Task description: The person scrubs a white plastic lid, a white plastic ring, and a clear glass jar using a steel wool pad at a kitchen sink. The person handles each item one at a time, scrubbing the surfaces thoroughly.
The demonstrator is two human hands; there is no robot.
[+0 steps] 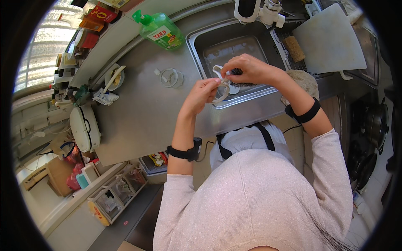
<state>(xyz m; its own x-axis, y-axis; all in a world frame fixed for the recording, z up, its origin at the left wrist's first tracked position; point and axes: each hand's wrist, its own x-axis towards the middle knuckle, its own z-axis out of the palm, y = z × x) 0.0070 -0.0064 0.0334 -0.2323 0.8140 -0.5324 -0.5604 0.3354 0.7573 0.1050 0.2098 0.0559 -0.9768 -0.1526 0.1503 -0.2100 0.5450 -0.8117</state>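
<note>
Over the near left corner of the steel sink (201, 62), both hands meet at a white, curved, looped piece (225, 91), perhaps plastic. My left hand (201, 94) pinches it between thumb and fingers, its ring-like part hanging beside the fingertips. Fingertips of my right hand (249, 69) grip near its upper loop, close to a small white end. Dark bristly material (243, 84) shows beneath the right hand; whether that hand holds it I cannot tell. Partly hidden below is a pale round thing (234, 89). A clear glass jar (172, 78) stands left of the sink.
A green pump bottle of dish soap (165, 33) stands behind the jar. The white faucet (260, 14) overhangs the sink's back. To the right are a sponge (294, 48), a white cutting board (329, 39) and a cloth (303, 83). A bowl (110, 83) sits at left.
</note>
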